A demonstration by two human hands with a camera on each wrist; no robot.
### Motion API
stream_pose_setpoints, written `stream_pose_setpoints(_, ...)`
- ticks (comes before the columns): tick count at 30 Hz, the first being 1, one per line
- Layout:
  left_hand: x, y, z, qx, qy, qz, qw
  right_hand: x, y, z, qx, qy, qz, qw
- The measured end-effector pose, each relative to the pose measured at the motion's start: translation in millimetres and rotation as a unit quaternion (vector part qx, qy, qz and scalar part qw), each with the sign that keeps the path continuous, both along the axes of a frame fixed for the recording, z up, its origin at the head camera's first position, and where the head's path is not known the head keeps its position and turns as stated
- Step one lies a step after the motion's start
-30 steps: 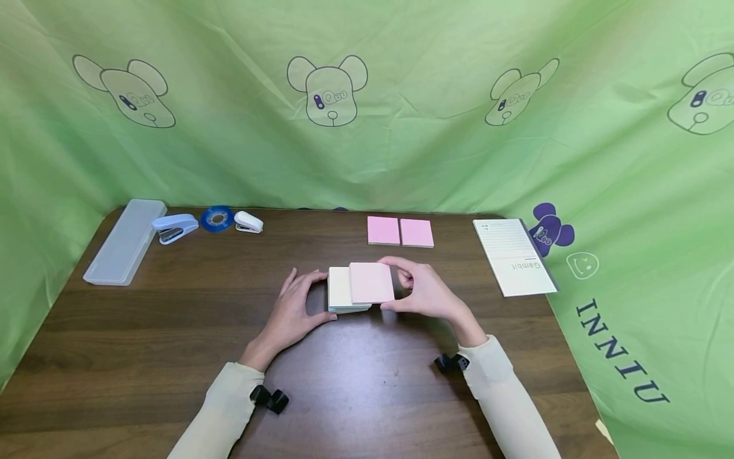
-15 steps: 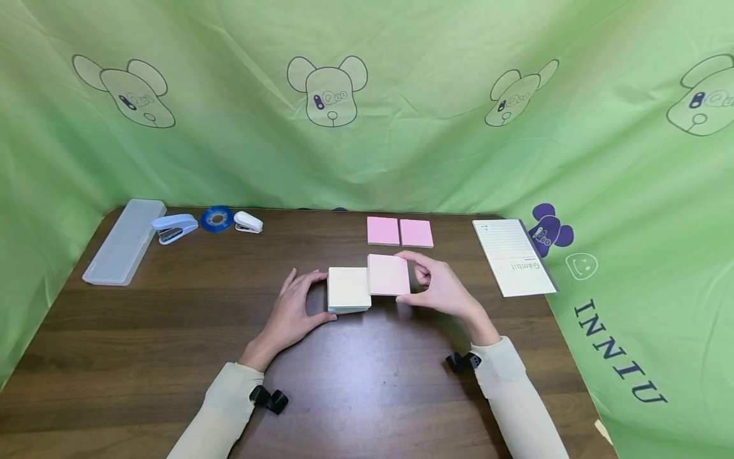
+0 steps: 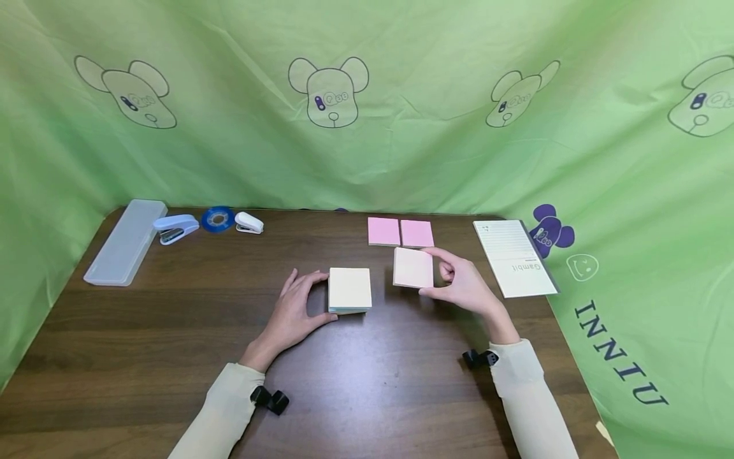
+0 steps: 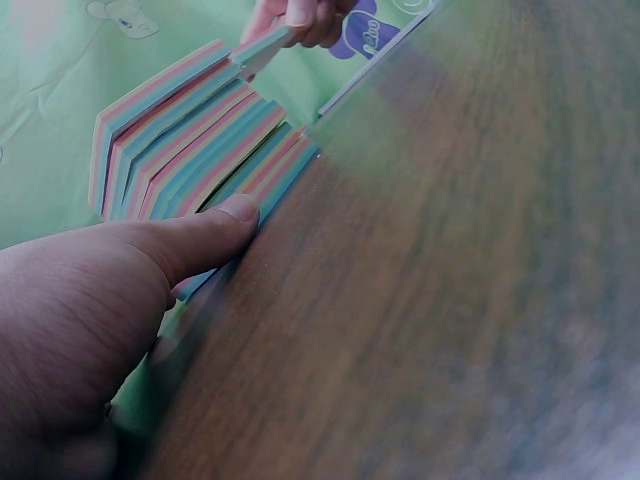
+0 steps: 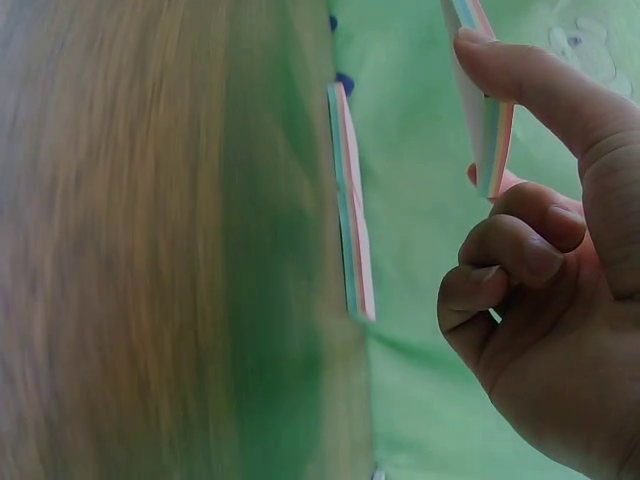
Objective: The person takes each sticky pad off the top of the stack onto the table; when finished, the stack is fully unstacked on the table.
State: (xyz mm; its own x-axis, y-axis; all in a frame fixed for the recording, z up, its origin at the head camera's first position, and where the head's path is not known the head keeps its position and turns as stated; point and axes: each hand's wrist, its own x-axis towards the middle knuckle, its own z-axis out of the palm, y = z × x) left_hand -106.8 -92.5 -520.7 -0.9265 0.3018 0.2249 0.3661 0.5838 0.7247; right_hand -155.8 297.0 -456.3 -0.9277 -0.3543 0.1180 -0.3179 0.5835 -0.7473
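Green cloth printed with bear faces hangs behind and beside the dark wooden table (image 3: 172, 331) where we work. Our left hand (image 3: 292, 312) rests on the table against the near left side of the thick sticky-note block (image 3: 350, 290), fingers fairly straight and the thumb pressed to its lower edge; the left wrist view shows the block's edge striped in pink, blue and yellow layers (image 4: 190, 140). Our right hand (image 3: 464, 287) holds a thin slice of notes (image 3: 413, 268) lifted clear of the table, pinched between the thumb and fingers along its right edge, just to the right of the block and apart from it; the right wrist view shows the slice's layered edge (image 5: 490, 130) under the thumb. Just beyond the slice lie two pink note pads (image 3: 400, 232) side by side. To the right lies a lined notepad (image 3: 513, 255). At the far left corner we see a translucent pencil case (image 3: 126, 241), a blue stapler (image 3: 174, 228), a blue tape roll (image 3: 218, 219) and a small white stapler (image 3: 249, 222).
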Motion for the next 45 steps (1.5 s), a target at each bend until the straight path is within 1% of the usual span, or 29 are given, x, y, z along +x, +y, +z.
stream_pose_setpoints(3, -0.1, -0.9, 0.7, 0.000, -0.007, 0.000, 1.0000, -2.0, 9.3, -0.2, 0.014, -0.002, -0.010, 1.000)
stream_pose_setpoints(8, -0.2, -1.8, 1.1, -0.002, -0.009, -0.002, 1.0000, -6.2, 25.6, -1.2, 0.034, -0.012, -0.024, 0.999)
stream_pose_setpoints(17, -1.2, -2.0, 0.4, -0.001, -0.007, -0.003, 1.0000, -12.7, 51.2, -4.4, 0.042, -0.030, -0.048, 0.998)
stream_pose_setpoints(25, -0.3, -0.9, 1.0, -0.006, -0.011, 0.000, 0.9999, -18.4, 66.5, -5.1, 0.055, -0.057, -0.067, 0.995)
stream_pose_setpoints(32, -0.3, 0.1, 0.4, -0.003, -0.007, -0.003, 1.0000, -20.3, 77.0, -8.7, 0.084, -0.072, -0.092, 0.990)
stream_pose_setpoints(40, -0.2, -0.4, 0.5, -0.005, -0.012, -0.002, 0.9999, -25.3, 82.2, -14.0, 0.114, -0.085, -0.091, 0.986)
stream_pose_setpoints(43, 0.1, -0.8, 1.2, -0.005, -0.013, -0.002, 0.9999, -30.1, 84.0, -16.6, 0.125, -0.077, -0.088, 0.985)
stream_pose_setpoints(44, 0.2, -1.0, 1.4, -0.005, -0.014, -0.002, 0.9999, -33.5, 87.7, -21.9, 0.128, -0.069, -0.085, 0.986)
stream_pose_setpoints(45, 0.3, -1.0, 1.5, -0.004, -0.014, -0.002, 0.9999, -35.1, 88.4, -22.8, 0.132, -0.066, -0.082, 0.986)
